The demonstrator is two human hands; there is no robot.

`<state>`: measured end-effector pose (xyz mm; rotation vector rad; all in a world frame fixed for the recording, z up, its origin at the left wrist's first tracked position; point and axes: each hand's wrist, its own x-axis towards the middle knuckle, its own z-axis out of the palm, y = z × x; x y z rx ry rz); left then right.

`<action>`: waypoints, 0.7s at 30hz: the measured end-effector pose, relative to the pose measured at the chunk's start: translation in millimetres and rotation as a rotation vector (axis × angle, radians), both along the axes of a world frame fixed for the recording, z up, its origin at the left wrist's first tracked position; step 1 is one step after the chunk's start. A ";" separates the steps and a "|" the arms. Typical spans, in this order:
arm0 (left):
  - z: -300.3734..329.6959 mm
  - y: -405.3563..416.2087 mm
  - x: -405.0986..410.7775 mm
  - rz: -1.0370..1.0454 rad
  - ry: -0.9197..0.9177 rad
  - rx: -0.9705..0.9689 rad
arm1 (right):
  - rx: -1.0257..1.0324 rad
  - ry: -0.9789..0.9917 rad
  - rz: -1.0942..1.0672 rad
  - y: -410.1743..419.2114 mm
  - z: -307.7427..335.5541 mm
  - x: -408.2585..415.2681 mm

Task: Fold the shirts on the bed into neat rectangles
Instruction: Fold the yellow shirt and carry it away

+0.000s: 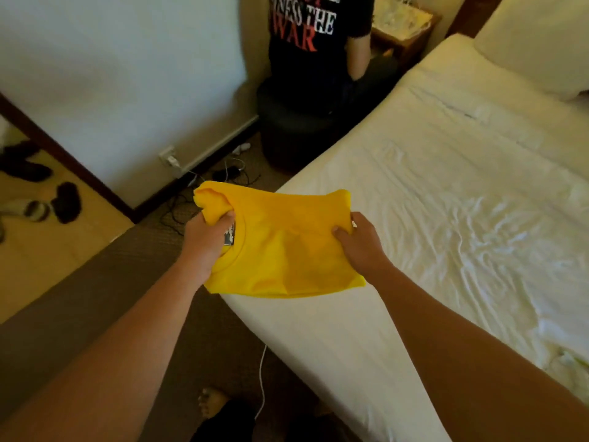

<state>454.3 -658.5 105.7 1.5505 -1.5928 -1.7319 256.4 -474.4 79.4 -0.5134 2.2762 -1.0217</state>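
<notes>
A folded yellow shirt (283, 240) hangs in the air over the near left corner of the bed (446, 193), partly past its edge. My left hand (207, 244) grips its left end by the collar, where a dark label shows. My right hand (360, 244) pinches its right side, thumb on top. The shirt is folded into a rough rectangle, with a bunched lump at the top left. The bed's white sheet is wrinkled, and no other shirt shows on it.
A person in a black printed T-shirt (315, 43) sits on a dark stool (296, 135) at the bed's far left side. Cables and a wall socket (169, 157) lie on the carpet. Shoes (63, 199) rest at left. A pillow (535, 43) and a nightstand (404, 27) are at the top right.
</notes>
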 end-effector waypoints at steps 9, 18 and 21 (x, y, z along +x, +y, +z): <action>62.7 -127.7 172.6 0.299 0.054 -0.089 | -0.102 0.112 0.307 -192.5 71.6 131.4; 98.5 -234.4 351.1 0.595 0.051 -0.146 | -0.183 0.067 0.577 -375.6 101.3 285.0; 105.4 -271.4 394.3 0.679 0.017 -0.142 | -0.200 0.076 0.651 -434.2 104.0 326.9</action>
